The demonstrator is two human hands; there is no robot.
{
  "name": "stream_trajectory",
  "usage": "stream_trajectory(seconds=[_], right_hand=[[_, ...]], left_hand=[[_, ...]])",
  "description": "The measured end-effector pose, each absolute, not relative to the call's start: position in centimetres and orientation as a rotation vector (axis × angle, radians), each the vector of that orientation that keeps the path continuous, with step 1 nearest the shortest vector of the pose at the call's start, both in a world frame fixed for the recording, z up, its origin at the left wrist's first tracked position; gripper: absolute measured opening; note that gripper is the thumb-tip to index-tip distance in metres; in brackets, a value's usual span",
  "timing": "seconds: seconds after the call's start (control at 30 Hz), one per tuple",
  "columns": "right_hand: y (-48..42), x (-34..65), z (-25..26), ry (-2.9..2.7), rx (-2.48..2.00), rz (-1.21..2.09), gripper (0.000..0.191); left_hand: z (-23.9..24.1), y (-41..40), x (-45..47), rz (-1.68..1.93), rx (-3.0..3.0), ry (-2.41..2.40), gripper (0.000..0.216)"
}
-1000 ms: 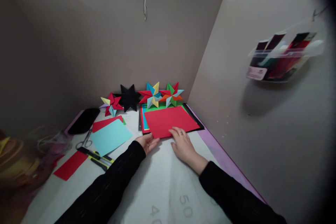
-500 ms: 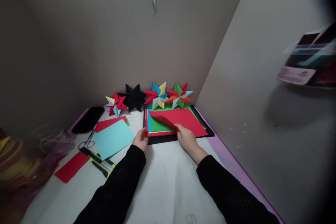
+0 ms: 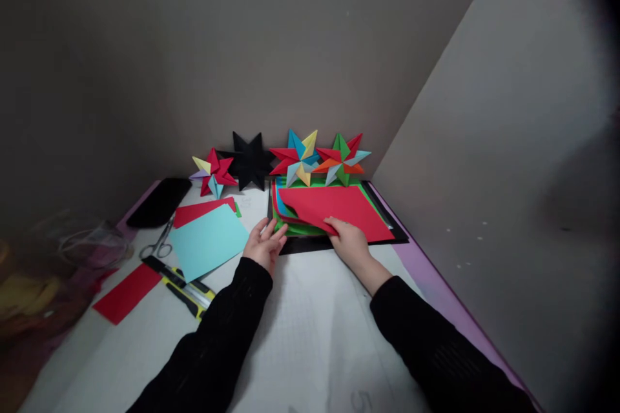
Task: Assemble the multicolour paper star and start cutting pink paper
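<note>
My right hand (image 3: 349, 242) pinches the near edge of a red sheet of paper (image 3: 349, 210), whose left side is lifted and curls up. Under it lies a stack of coloured sheets; a green sheet (image 3: 310, 230) shows at the front, and blue and more red peek out at the left. Black sheets (image 3: 310, 245) are at the bottom. At the stack's front left corner is my left hand (image 3: 264, 246), its fingers spread apart beside the paper edges. Whether its fingertips touch the sheets I cannot tell.
Folded paper stars (image 3: 301, 158), one of them black (image 3: 252, 161), stand along the back wall. To the left lie a light blue sheet (image 3: 208, 242), scissors (image 3: 155, 248), yellow-black cutters (image 3: 186, 290), a red strip (image 3: 126, 293) and a black phone-like slab (image 3: 159, 203).
My left hand has opened its fingers at the stack's corner. Edges of the sheets below now bend up at the left, with green showing in front. The view has tilted down.
</note>
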State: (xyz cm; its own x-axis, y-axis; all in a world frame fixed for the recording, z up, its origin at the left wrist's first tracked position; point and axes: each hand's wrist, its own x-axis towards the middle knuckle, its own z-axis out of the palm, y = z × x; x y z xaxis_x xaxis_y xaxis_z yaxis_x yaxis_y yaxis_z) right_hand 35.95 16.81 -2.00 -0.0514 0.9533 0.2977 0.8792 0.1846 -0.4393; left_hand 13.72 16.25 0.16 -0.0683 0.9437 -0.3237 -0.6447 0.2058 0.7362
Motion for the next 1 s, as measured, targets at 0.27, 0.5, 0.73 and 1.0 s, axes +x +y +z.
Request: stream_trajectory(seconds=[0.27,0.5,0.73,1.0], right_hand=[[16.9,36.1,-1.7,-1.872,-1.764,0.141,0.037],[16.8,36.0,-1.5,-1.861,-1.76,0.156,0.039],[16.4,35.6,-1.3,-1.923,-1.719,0.174,0.041],[16.7,32.8,-0.6,-2.032,-1.66,0.132,0.031]], left_hand=[[-1.2,16.9,14.3,1.434,0.375,1.141,0.058],[0.9,16.5,14.2,1.42,0.36,1.095,0.059],[2.6,16.2,13.3,1.356,0.396,0.884,0.074],[3.0,16.2,13.4,1.349,0.382,0.86,0.082]])
